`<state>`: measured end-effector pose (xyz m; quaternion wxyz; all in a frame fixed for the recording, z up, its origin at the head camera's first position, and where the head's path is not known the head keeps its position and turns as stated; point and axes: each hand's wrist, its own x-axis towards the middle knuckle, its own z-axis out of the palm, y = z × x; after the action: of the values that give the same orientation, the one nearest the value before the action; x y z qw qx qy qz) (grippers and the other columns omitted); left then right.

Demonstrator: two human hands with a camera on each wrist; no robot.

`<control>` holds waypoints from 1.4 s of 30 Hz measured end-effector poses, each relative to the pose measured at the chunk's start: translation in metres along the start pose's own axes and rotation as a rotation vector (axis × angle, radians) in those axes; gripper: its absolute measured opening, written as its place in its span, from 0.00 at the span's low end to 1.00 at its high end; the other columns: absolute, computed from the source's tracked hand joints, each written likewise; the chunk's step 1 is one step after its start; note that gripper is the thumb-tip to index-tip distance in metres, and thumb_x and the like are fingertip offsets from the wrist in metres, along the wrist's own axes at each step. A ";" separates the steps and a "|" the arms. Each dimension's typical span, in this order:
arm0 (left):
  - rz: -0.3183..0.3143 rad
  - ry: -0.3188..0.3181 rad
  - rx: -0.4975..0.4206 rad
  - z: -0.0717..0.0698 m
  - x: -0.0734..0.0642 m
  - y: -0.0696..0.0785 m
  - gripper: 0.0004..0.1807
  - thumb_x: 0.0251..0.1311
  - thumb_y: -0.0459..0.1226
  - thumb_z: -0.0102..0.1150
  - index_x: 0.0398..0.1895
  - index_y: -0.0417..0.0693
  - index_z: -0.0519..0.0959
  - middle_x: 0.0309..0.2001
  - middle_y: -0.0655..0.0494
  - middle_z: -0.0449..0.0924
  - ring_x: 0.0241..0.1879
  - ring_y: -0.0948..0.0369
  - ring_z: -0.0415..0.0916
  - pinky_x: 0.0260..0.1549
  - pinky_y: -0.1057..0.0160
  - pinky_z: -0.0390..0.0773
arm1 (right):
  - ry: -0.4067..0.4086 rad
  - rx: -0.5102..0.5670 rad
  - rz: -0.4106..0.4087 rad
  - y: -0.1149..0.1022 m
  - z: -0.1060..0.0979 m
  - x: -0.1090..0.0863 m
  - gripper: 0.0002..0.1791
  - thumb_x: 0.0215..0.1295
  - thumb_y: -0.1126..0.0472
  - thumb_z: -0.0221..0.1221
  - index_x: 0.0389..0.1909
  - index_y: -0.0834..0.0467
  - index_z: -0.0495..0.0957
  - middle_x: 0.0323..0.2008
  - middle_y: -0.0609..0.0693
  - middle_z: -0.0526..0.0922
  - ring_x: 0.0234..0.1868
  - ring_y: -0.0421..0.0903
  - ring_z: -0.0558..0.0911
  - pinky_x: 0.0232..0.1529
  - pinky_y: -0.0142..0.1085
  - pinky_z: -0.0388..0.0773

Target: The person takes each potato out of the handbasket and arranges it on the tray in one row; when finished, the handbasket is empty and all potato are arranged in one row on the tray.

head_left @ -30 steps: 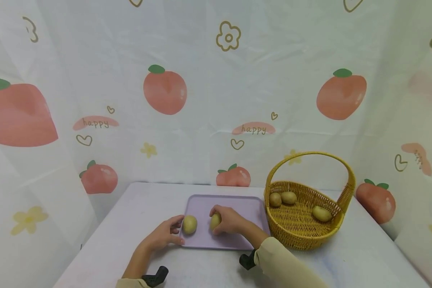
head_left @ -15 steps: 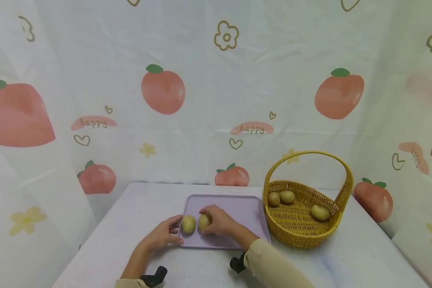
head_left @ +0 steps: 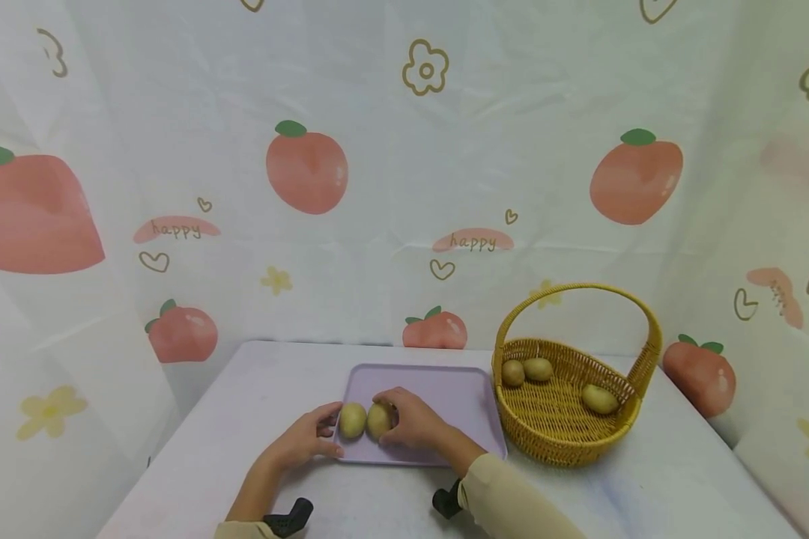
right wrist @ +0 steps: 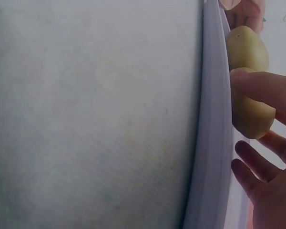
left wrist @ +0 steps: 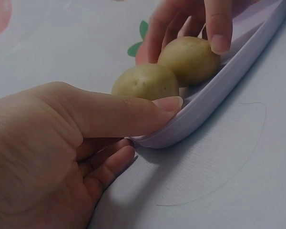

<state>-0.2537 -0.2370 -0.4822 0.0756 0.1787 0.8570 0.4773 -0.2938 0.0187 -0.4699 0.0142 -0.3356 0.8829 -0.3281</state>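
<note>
Two items: left potato (head_left: 353,421), right potato (head_left: 379,422), side by side near the left edge of the tray (head_left: 448,393).
My left hand (head_left: 302,440) grips that edge by the near corner; my right hand (head_left: 418,421) pinches the right potato.

white table (head_left: 276,382) | thin curved strand (left wrist: 265,117) on it | pale backdrop (head_left: 371,292) behind | red fruit prints (head_left: 306,174) | "happy" lettering (head_left: 473,240)

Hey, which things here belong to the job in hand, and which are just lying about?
In the job:
lilac tray
right hand, holding the near-centre potato
left hand, at the tray's edge
other potato, between them
wicker basket with three potatoes, probably

Just about:
thin strand on the table
printed backdrop
</note>
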 end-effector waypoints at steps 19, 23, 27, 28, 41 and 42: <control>-0.011 0.005 0.027 0.001 0.001 0.004 0.47 0.45 0.31 0.74 0.68 0.27 0.60 0.56 0.31 0.72 0.52 0.40 0.74 0.55 0.41 0.71 | 0.014 -0.011 -0.021 -0.013 -0.047 -0.040 0.36 0.53 0.63 0.70 0.64 0.58 0.71 0.61 0.52 0.74 0.60 0.51 0.73 0.61 0.46 0.70; -0.007 0.006 0.025 0.001 0.001 0.003 0.47 0.45 0.31 0.74 0.68 0.27 0.60 0.56 0.30 0.71 0.52 0.40 0.74 0.55 0.42 0.72 | 0.023 -0.045 -0.036 -0.016 -0.079 -0.056 0.30 0.56 0.62 0.69 0.61 0.58 0.73 0.59 0.51 0.76 0.61 0.52 0.72 0.61 0.50 0.69; 0.001 0.001 0.021 0.000 0.001 0.000 0.47 0.45 0.31 0.74 0.68 0.26 0.60 0.56 0.30 0.71 0.52 0.40 0.74 0.55 0.42 0.72 | 0.030 -0.081 -0.030 -0.014 -0.112 -0.073 0.24 0.58 0.60 0.68 0.56 0.55 0.77 0.55 0.49 0.78 0.59 0.51 0.73 0.60 0.50 0.70; 0.002 0.000 0.020 0.000 0.001 -0.001 0.47 0.45 0.31 0.74 0.68 0.26 0.60 0.57 0.30 0.71 0.52 0.40 0.74 0.55 0.43 0.73 | 0.029 -0.082 -0.033 -0.013 -0.120 -0.076 0.23 0.58 0.60 0.67 0.55 0.55 0.77 0.55 0.49 0.78 0.58 0.51 0.74 0.59 0.50 0.71; 0.007 0.001 0.015 -0.001 0.002 -0.002 0.47 0.45 0.31 0.74 0.67 0.25 0.60 0.60 0.28 0.68 0.53 0.41 0.74 0.55 0.42 0.72 | 0.047 -0.111 0.075 0.020 -0.191 -0.116 0.17 0.60 0.59 0.66 0.50 0.57 0.80 0.44 0.48 0.82 0.47 0.53 0.79 0.49 0.53 0.78; 0.005 0.004 0.016 -0.001 0.002 -0.001 0.47 0.44 0.31 0.74 0.67 0.25 0.60 0.60 0.28 0.68 0.52 0.41 0.74 0.55 0.42 0.72 | 0.046 -0.103 0.084 0.024 -0.194 -0.117 0.17 0.60 0.60 0.66 0.50 0.57 0.79 0.43 0.49 0.82 0.47 0.55 0.79 0.49 0.53 0.78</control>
<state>-0.2559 -0.2375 -0.4831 0.0710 0.1807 0.8606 0.4708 -0.2650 0.2133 -0.3547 -0.0095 -0.2911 0.9119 -0.2891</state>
